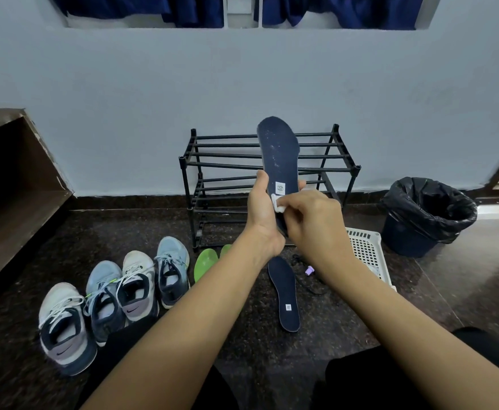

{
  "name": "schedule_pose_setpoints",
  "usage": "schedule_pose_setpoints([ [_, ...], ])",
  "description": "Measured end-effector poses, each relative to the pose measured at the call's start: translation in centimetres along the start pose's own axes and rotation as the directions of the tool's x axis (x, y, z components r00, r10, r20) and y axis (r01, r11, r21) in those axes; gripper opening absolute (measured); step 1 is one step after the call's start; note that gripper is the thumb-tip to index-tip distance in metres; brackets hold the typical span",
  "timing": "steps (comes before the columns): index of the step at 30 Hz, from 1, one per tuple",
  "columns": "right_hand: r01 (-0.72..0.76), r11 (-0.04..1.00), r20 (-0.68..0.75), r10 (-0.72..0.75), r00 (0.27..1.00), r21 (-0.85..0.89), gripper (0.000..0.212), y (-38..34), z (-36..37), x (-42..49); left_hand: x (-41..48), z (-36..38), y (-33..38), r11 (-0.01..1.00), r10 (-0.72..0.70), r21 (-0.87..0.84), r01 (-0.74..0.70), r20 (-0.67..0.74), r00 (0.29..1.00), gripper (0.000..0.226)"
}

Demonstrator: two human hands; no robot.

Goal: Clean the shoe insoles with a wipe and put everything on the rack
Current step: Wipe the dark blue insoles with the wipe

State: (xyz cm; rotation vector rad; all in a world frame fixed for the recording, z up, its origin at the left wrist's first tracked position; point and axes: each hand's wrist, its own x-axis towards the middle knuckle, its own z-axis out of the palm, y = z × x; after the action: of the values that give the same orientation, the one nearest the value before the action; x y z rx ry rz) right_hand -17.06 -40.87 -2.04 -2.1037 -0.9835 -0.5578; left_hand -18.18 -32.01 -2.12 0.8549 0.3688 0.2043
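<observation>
Above the dark floor (64, 261), in front of the black rack (227, 161), the left hand (261, 211) grips a navy insole (279, 149) near its heel end, fingers curled round its edges, holding it upright. The right hand (310, 220) pinches a white wipe (277, 204) in its fingertips and presses it on the insole just below the label. A second navy insole (285, 294) lies flat beneath the arms, green insoles (205, 261) and four shoes (135, 288) to its left.
</observation>
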Motion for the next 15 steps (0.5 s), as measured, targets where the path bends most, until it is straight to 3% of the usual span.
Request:
schedule_pose_setpoints([
  [7, -0.121, 0.984, 0.059, 0.114, 0.992, 0.129, 0.02, -0.9, -0.7, -0.9, 0.5, -0.4, 1.3, 0.996, 0.038, -0.084, -0.034, 0.048, 0.998, 0.065],
  [15, 0.081, 0.997, 0.026, -0.081, 0.996, 0.009, 0.018, -0.2, -0.2, -0.8, 0.0, 0.0, 0.6, 0.998, 0.043, -0.039, -0.042, 0.03, 0.999, 0.07],
])
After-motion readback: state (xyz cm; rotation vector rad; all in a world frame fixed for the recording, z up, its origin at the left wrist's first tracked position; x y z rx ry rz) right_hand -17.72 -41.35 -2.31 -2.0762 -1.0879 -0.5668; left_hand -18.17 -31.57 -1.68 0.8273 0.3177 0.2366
